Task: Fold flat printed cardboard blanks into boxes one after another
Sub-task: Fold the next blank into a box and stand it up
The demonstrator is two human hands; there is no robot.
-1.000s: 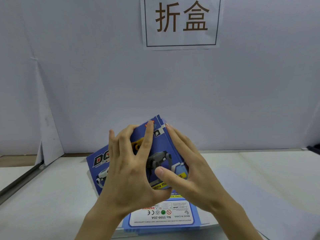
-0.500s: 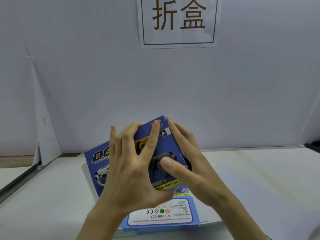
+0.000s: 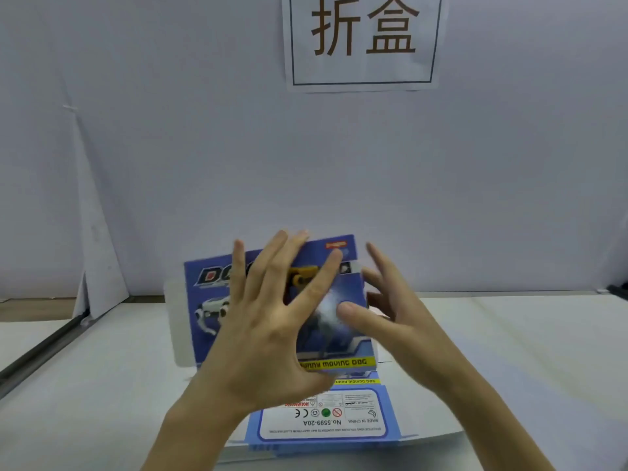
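Blue cardboard blank [image 3: 210, 294] upright; left hand [image 3: 272, 334] across front, right hand [image 3: 407, 328] at edge.

Glossy printed cardboard box [image 3: 339, 321] above a matt white table [image 3: 102, 385]; behind the table, a matt paper sign [image 3: 363, 42].

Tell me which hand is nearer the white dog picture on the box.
Left. The left hand lies spread on the box front, its little finger beside the white dog picture. The right hand is at the box's opposite edge, thumb on the front.
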